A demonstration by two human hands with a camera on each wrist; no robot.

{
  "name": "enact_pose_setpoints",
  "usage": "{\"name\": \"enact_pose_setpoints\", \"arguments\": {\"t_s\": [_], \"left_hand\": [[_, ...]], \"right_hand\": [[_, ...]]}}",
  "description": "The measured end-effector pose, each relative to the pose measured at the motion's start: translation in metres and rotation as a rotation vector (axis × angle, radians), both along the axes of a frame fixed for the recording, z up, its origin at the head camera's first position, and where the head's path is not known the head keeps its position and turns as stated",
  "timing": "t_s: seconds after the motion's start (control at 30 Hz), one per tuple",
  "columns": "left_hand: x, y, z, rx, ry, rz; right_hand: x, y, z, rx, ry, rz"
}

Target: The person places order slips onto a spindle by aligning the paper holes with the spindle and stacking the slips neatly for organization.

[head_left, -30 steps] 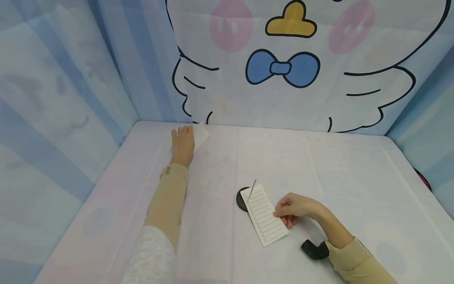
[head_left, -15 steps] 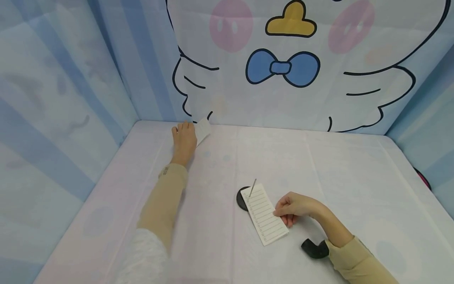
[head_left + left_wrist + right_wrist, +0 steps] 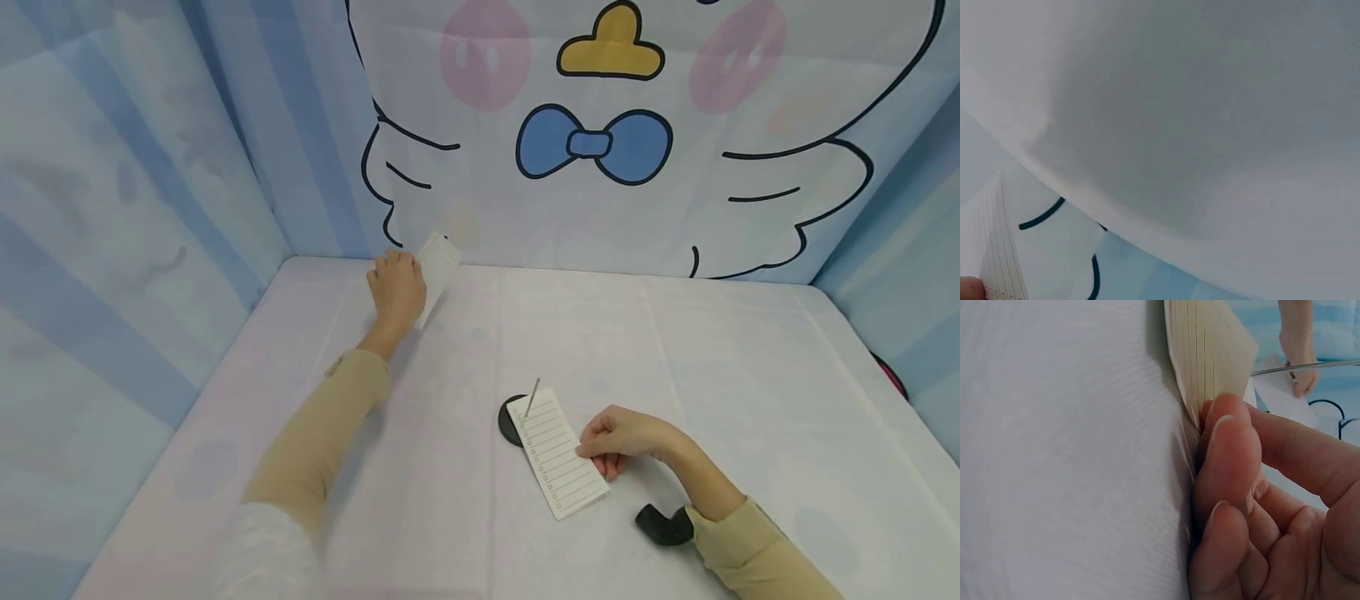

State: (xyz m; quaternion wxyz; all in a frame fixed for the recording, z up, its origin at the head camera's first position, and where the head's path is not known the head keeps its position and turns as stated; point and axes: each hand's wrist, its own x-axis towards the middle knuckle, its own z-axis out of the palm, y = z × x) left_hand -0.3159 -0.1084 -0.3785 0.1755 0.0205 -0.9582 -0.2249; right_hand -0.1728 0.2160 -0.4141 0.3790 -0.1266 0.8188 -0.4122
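Near the table's back left edge, my left hand [image 3: 399, 287] pinches a lined paper slip [image 3: 437, 271], which stands tilted off the surface. In the left wrist view only one fingertip [image 3: 971, 289] shows, on the lined slip [image 3: 997, 256]. My right hand [image 3: 626, 435] pinches the right edge of lined checklist paper [image 3: 558, 458] at mid-table. A thin metal spike [image 3: 532, 398] rises through the paper's upper end from a round black base [image 3: 507, 423], partly hidden underneath. In the right wrist view, thumb and fingers [image 3: 1229, 456] hold the paper's edge [image 3: 1210, 356] close to the tablecloth.
A black curved object [image 3: 663, 527] lies beside the right sleeve's cuff, partly covered by it. The white-clothed table [image 3: 442, 483] meets a printed curtain [image 3: 592, 225] at the back. Striped blue curtains [image 3: 135, 250] close off both sides.
My left hand has raised the slip from the back of the table and shifted slightly right, so more of it shows. The right hand and the spiked paper stay in place.
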Motion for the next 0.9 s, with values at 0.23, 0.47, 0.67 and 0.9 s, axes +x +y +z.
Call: {"name": "enact_pose_setpoints", "arguments": {"t_s": [0.23,0.47,0.67,0.9], "left_hand": [[0.021,0.023,0.012,0.091,0.09,-0.107],[0.043,0.042,0.024,0.202,0.227,-0.193],[0.056,0.051,0.03,0.344,0.329,-0.26],[0.072,0.062,0.041,0.51,0.416,-0.349]], "right_hand": [[0.001,0.0,-0.001,0.003,0.02,0.006],[0.003,-0.003,0.004,0.055,0.071,-0.008],[0.004,-0.005,0.016,0.142,0.182,-0.036],[-0.001,-0.004,0.046,0.041,0.457,-0.092]]}}
